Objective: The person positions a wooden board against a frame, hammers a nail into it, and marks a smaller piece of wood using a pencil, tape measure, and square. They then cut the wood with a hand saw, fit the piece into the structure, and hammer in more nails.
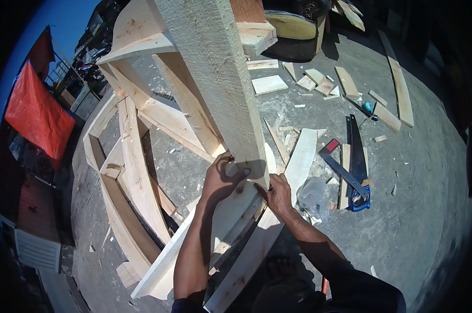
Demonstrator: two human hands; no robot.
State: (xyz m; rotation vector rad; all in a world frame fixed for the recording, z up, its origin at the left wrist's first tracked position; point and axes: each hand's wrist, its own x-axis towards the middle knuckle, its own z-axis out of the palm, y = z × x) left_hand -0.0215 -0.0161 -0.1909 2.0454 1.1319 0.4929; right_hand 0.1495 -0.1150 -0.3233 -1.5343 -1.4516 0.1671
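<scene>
A thick pale wooden plank (215, 73) stands upright in front of me, its lower end resting on the curved rail of a wooden frame (137, 172). My left hand (221, 180) is wrapped around the plank's bottom end where it meets the rail. My right hand (278, 194) presses against the plank's lower right corner, fingers closed at the edge. Whether this hand holds a small item is hidden. My bare foot (280, 268) shows below the frame.
A hand saw with a blue handle (358, 161) and a square (340, 169) lie on the concrete at right. Offcuts and boards (345, 83) scatter the far ground. A curved board (302, 156) lies near my right hand. A red tarp (38, 112) hangs at left.
</scene>
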